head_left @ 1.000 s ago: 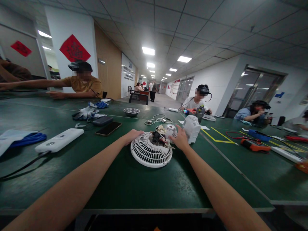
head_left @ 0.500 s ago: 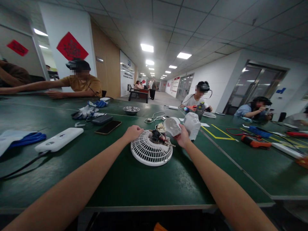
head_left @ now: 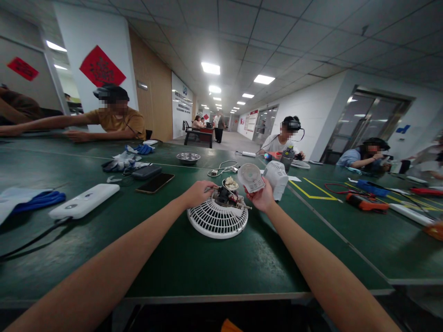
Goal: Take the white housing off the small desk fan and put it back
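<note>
A white round fan grille (head_left: 217, 221) lies flat on the green table (head_left: 194, 263), with a dark exposed motor and wires (head_left: 226, 195) on top of it. My left hand (head_left: 197, 192) rests at the grille's far left edge, fingers pinched toward the motor; what they hold is too small to make out. My right hand (head_left: 262, 197) grips a small white round vented cover (head_left: 251, 177), lifted above the table beside the motor. A white fan housing (head_left: 277, 178) stands just behind that hand.
A phone (head_left: 155, 183), a dark power bank (head_left: 146, 171), a white power bank (head_left: 84, 201), gloves (head_left: 126, 161), a metal bowl (head_left: 188, 158) and a cable (head_left: 223, 169) lie on the left and far side. Orange and blue tools (head_left: 367, 203) lie right. Other people sit around the table.
My right hand has picked the white cover up from beside the motor and turned it face-on. My left hand has slid from the grille's rim toward the motor.
</note>
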`<state>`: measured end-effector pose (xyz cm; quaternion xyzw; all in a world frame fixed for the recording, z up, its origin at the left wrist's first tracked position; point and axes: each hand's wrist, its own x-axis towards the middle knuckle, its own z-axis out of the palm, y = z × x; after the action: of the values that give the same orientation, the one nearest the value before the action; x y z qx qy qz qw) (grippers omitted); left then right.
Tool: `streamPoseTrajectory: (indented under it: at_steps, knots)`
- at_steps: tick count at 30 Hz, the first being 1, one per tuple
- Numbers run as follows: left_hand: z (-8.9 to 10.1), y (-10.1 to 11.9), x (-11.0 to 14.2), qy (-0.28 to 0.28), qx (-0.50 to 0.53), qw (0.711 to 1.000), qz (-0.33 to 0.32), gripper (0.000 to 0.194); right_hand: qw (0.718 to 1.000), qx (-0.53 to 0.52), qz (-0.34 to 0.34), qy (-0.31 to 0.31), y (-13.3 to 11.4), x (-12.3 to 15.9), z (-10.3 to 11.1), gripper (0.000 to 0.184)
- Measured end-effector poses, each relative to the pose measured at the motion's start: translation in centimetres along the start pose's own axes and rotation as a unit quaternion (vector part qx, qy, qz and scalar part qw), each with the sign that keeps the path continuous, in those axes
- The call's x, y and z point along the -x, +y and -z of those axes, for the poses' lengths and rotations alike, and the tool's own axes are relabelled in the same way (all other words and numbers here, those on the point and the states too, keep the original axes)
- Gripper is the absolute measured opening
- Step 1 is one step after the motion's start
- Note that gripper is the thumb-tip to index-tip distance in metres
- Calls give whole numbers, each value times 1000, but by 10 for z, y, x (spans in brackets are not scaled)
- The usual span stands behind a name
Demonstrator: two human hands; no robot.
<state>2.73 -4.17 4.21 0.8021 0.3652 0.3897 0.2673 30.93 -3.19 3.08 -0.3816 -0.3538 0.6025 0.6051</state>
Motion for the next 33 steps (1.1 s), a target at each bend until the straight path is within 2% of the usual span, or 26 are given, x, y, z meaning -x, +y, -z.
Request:
streamPoseTrajectory:
  at_steps: [4,7,10,14,17,21,24,29,33]
  knots:
    - [-1,-7,-6,-11,31,999,15,26,999,25,30,-8,-1,7,-8,44]
    - [-1,-13,-9,-14,7,1000,-10,26,995,39,81,-44,-1,16,-19,43]
    - [-2,-15,-10,-9,-4,1000,-18,26,981,97,143,-93,0,27,-31,48]
    - [-3,-13,-9,1,29,999,29,21,941,222,198,-160,1,41,-44,70]
    - [-3,-14,-10,-8,33,999,16,20,896,316,237,-203,-1,48,-47,78]
    - [-3,-21,-11,-8,14,1000,-20,30,848,409,282,-187,-4,50,-42,78]
    - [-2,-19,-9,-21,27,999,-29,34,821,454,297,-176,-7,49,-37,80]
    - [3,2,0,-41,39,997,-56,29,782,501,309,-205,-15,53,-35,87]
    - [6,14,5,-46,29,997,-63,31,775,503,309,-225,-18,56,-37,87]
